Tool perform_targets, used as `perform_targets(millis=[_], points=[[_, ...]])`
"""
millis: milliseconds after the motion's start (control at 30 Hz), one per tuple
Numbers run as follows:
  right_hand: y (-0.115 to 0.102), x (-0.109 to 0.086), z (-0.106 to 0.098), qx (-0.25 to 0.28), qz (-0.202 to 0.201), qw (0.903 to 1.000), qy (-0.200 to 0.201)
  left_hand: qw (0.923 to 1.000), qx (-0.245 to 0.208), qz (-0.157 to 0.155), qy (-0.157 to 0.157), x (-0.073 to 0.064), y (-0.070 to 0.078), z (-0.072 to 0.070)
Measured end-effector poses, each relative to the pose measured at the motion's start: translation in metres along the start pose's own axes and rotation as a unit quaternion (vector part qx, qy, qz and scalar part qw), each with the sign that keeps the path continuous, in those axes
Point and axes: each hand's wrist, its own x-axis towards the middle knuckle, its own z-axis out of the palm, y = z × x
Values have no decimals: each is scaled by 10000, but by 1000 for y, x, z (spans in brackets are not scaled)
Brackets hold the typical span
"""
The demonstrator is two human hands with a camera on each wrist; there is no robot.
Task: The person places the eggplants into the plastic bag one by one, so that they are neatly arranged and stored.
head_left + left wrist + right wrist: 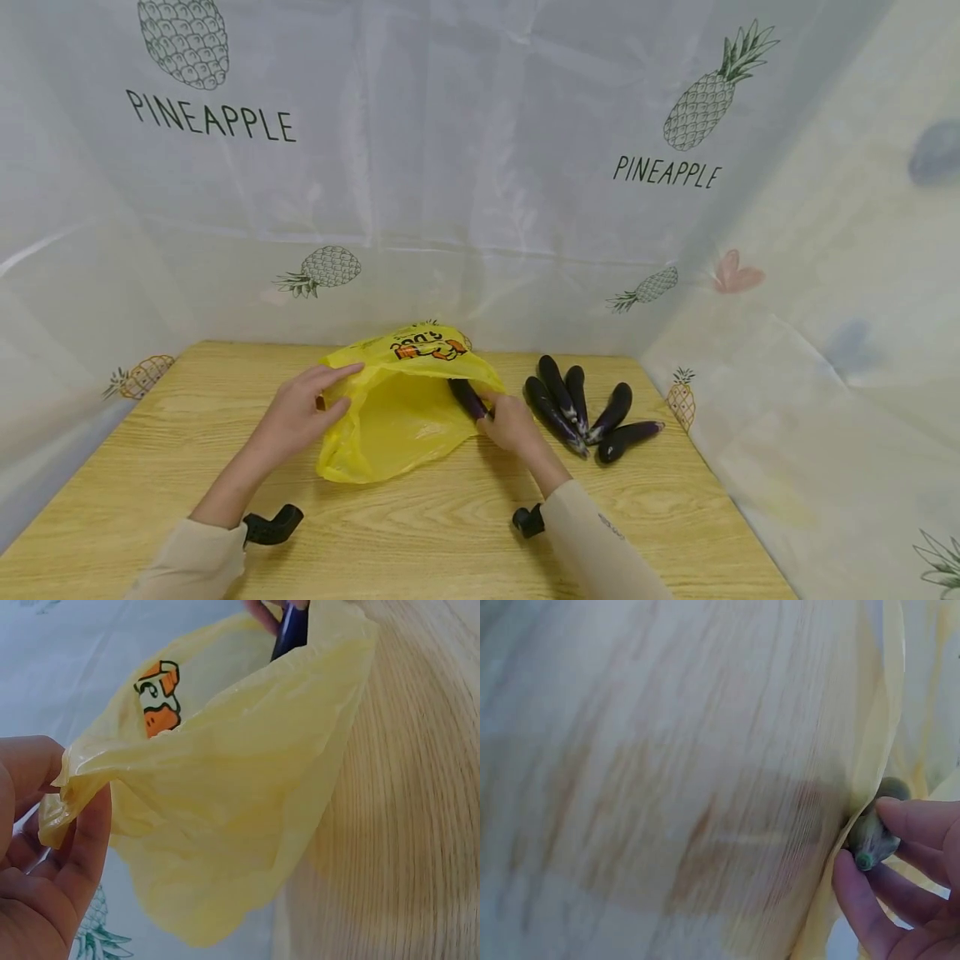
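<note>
A yellow plastic bag (405, 425) with a printed cartoon lies on the table, its mouth spread wide toward me. My left hand (303, 408) pinches the left side of the bag's rim; the left wrist view shows the plastic bunched between thumb and fingers (90, 847). At the right side of the mouth, my right hand (512, 423) grips an eggplant (468, 398) by its stem end. The dark body of that eggplant points into the bag. In the right wrist view its green-tipped stem (865, 860) shows between thumb and fingers, right at the bag's edge.
Several more eggplants (555, 412) lie in a loose cluster on the wooden table (420, 542), right of the bag. Behind and beside the table hang pale curtains (480, 183) printed with pineapples. Black wrist mounts (273, 527) stick out below both sleeves.
</note>
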Motion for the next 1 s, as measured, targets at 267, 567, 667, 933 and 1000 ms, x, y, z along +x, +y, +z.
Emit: perform_targets(millis=[267, 567, 667, 933, 1000], points=[[2, 6, -1, -77, 249, 9988, 403, 10000, -34, -16, -76, -1, 3, 2], [5, 10, -1, 84, 696, 9973, 208, 9999, -35, -52, -133, -2, 3, 3], [6, 11, 0, 131, 795, 9966, 179, 9999, -26, -16, -123, -1, 2, 4], [9, 13, 4, 297, 1133, 9925, 354, 9999, -35, 69, -154, -1, 1, 7], [10, 13, 5, 376, 1177, 9917, 364, 9999, -40, 66, -151, -1, 2, 8]])
